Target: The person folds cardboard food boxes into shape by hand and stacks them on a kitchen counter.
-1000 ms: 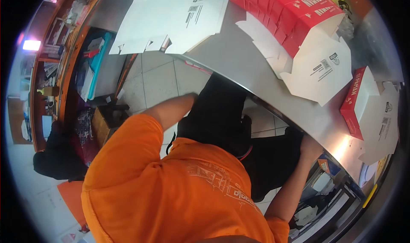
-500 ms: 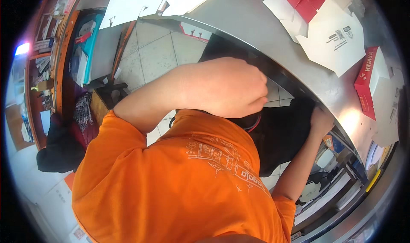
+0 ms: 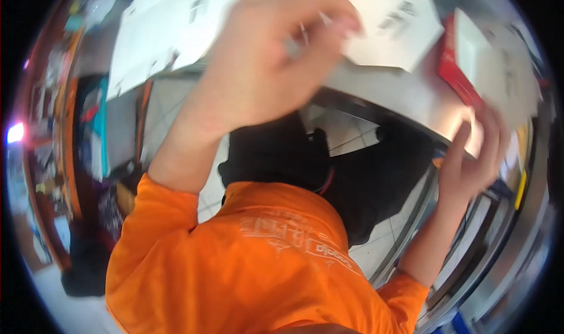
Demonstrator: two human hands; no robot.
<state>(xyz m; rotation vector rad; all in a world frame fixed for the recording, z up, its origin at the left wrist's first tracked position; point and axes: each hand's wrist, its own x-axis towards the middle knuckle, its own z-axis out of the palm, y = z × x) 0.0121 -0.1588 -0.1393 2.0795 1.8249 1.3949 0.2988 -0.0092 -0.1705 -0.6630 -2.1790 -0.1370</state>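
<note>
My left hand (image 3: 264, 64) is raised over the near edge of the metal table, blurred by motion. Its thumb and fingers curl together into a pinch; whatever may be between the tips cannot be made out. On the right, my right hand (image 3: 476, 152) reaches over the table edge with fingers apart, nothing visible in it. Just beyond its fingertips lies a red and white carton (image 3: 455, 61), its white inside showing. White unfolded cardboard (image 3: 393, 25) with dark print lies behind my left hand, which partly hides a red piece there.
More flat white cardboard (image 3: 170, 25) overhangs the table edge at the upper left. The metal table (image 3: 382, 90) curves across the front. Orange-framed shelves (image 3: 70, 134) with assorted items stand at the left. A pale cardboard flap (image 3: 511, 78) lies at the far right.
My left hand has risen from in front of my body to above the table. My right hand has moved up and outward from beside the table edge toward the red carton. The view has shifted.
</note>
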